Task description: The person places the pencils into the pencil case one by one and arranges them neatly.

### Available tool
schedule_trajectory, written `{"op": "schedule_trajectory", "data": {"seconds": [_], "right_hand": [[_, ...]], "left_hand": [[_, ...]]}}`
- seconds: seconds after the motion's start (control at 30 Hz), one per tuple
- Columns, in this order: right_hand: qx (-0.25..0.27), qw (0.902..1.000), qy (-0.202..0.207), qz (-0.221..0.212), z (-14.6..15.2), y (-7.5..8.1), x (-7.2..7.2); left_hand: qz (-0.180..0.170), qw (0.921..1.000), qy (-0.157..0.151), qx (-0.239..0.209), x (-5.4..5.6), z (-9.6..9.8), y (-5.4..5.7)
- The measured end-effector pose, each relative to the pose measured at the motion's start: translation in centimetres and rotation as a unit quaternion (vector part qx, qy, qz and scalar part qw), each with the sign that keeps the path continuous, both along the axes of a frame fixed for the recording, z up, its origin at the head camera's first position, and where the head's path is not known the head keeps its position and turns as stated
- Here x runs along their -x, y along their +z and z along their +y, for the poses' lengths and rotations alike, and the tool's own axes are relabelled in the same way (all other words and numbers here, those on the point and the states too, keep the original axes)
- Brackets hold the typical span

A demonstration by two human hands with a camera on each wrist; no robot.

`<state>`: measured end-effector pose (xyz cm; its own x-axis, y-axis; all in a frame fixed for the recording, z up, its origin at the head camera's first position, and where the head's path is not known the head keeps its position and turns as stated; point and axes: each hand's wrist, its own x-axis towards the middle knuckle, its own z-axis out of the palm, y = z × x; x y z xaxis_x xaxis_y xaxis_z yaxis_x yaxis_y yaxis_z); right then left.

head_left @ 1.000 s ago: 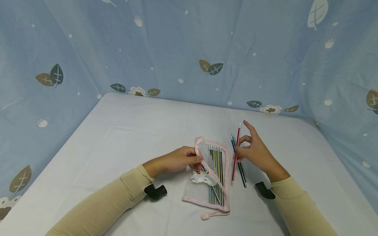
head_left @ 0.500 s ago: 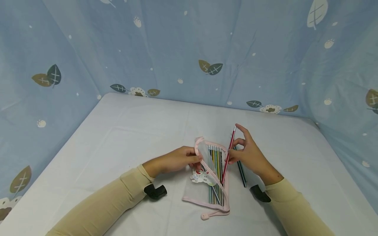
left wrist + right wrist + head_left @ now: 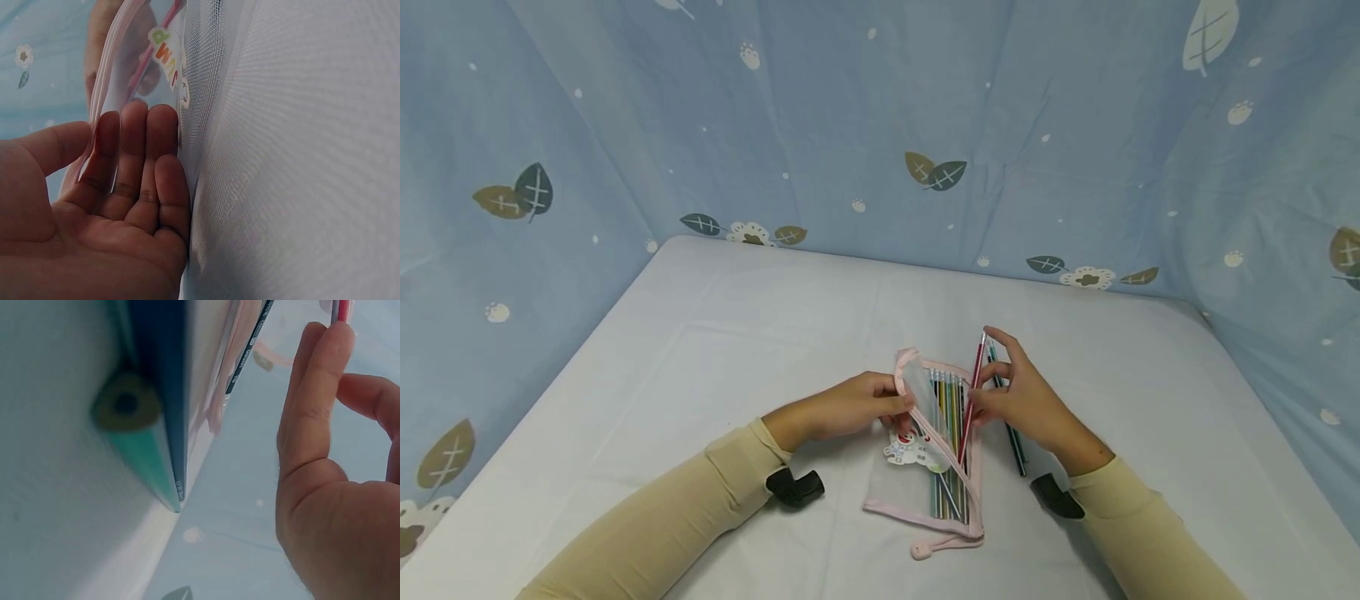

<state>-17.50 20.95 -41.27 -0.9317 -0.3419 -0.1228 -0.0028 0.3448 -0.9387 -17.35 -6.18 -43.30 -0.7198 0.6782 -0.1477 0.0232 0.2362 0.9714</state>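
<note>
A clear mesh pencil pouch point(image 3: 895, 497) with pink edging lies mid-table, its front flap folded back. Several pencils point(image 3: 956, 417) lie side by side inside it. My left hand point(image 3: 850, 407) pinches the flap's pink zipper edge point(image 3: 109, 69) between thumb and fingers. With thumb and fingers, my right hand point(image 3: 1026, 408) grips a red pencil point(image 3: 978, 362), its index finger at the silver top end. The pencil slants, its lower end inside the pouch opening behind the flap. In the left wrist view, the red pencil point(image 3: 149, 55) shows through the clear material.
Two dark and green pencils point(image 3: 1017, 454) lie on the white table just right of the pouch, partly behind my right hand. A cartoon label point(image 3: 910, 450) sits on the flap. The pink zipper pull point(image 3: 921, 551) trails at the near edge. A patterned blue curtain point(image 3: 850, 125) stands behind.
My right hand has moved left from above the loose pencils to the pouch, and the red pencil's lower end has gone into the opening. My left hand has stayed still.
</note>
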Motion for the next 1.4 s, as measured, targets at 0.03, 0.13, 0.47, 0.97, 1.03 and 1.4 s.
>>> {"op": "schedule_trajectory", "data": {"seconds": [0.03,0.13,0.47,0.97,1.03,1.4], "right_hand": [[-0.003,1.0000,0.001,-0.001,-0.1,0.0,-0.1],[-0.016,0.9998,0.011,-0.003,-0.1,-0.1,-0.2],[-0.067,0.9969,0.039,0.009,-0.2,-0.7,-0.3],[-0.116,0.9905,0.073,0.012,-0.3,-1.0,-0.4],[-0.121,0.9899,0.073,0.012,-0.3,-1.0,-0.4],[-0.127,0.9891,0.073,0.010,-0.5,-1.1,-0.4]], "left_hand": [[0.002,1.0000,-0.001,0.000,0.0,0.0,0.0],[0.000,1.0000,0.000,-0.001,0.0,-0.1,-0.1],[-0.002,1.0000,-0.001,-0.001,-0.1,-0.1,-0.1],[0.010,0.9999,-0.002,0.004,-0.1,0.0,-0.1],[0.009,0.9999,-0.003,0.005,-0.1,0.1,0.0],[0.012,0.9999,-0.002,0.011,-0.2,0.0,0.1]]}}
